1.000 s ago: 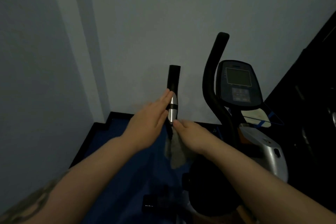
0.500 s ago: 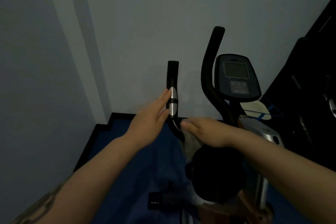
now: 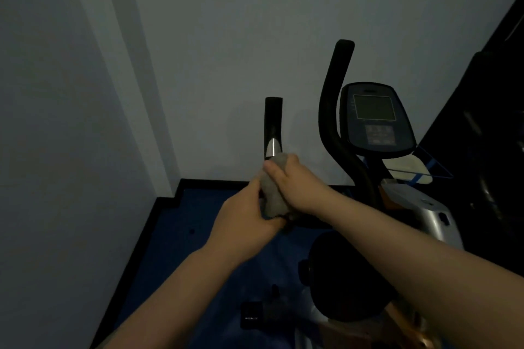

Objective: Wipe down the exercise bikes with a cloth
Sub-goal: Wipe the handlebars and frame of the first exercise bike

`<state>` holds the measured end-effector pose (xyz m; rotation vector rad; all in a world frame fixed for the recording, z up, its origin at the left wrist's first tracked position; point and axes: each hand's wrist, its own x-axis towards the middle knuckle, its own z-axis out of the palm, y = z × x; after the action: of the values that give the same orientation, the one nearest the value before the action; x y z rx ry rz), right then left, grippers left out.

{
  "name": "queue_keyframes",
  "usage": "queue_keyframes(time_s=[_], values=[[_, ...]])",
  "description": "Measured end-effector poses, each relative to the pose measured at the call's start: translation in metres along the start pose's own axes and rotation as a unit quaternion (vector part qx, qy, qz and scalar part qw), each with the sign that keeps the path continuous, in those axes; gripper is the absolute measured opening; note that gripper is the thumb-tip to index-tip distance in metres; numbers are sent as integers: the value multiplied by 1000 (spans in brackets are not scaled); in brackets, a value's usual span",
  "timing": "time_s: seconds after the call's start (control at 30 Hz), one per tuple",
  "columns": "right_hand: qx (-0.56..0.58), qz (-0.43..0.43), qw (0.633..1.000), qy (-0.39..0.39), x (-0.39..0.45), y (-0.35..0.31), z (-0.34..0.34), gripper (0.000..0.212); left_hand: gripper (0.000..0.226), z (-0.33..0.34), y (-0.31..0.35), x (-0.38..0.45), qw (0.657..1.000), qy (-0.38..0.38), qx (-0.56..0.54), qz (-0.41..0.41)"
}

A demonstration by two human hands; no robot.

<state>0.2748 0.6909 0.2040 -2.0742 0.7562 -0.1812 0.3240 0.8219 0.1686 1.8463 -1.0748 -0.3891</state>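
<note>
We are wrapping the grey cloth round the left handlebar, just under its silver band: left hand pinching its lower end taut, right hand clamping it against the bar; console beyond.

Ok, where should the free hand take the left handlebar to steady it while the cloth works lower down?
Probably the black foam grip above the silver band, reached from the left. It stands upright and bare, while the right hand wraps the cloth just below.
</note>
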Motion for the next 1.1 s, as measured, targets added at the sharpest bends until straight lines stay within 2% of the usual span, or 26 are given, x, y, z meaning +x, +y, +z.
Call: queue_keyframes(time_s=[0.13,0.2,0.37,0.5,0.6,0.63,0.7,0.77,0.9,1.0,1.1], values=[[3,12,998,69,35,-24,-8,60,85,8,-5,-2,1000,-19,-4,2],[17,-1,995,99,43,-31,-10,59,97,9,-6,-2,999,-26,-21,-6],[-56,-33,996,54,10,2,1,42,84,8,-8,-4,999,-34,-24,-9],[-86,-22,996,27,18,-5,-5,55,71,-6,-7,-5,999,-34,7,9],[-89,-10,995,51,28,-22,-11,58,56,-20,4,2,999,-40,7,27],[-87,-13,995,50,26,-22,-11,57,57,-25,8,6,999,-36,-1,28],[-158,-29,987,16,11,-15,-12,50,66,-31,16,14,1000,-5,2,24],[-234,-41,970,-43,-7,-1,-10,44,64,-34,19,21,998,37,41,19],[-296,-77,938,-162,-30,13,-30,36,23,-24,14,37,994,59,63,69],[-338,-56,905,-253,-33,17,-58,46,32,-18,4,49,981,7,115,157],[-298,-45,912,-278,-29,22,-60,36,39,-16,-6,56,967,-61,149,199]])
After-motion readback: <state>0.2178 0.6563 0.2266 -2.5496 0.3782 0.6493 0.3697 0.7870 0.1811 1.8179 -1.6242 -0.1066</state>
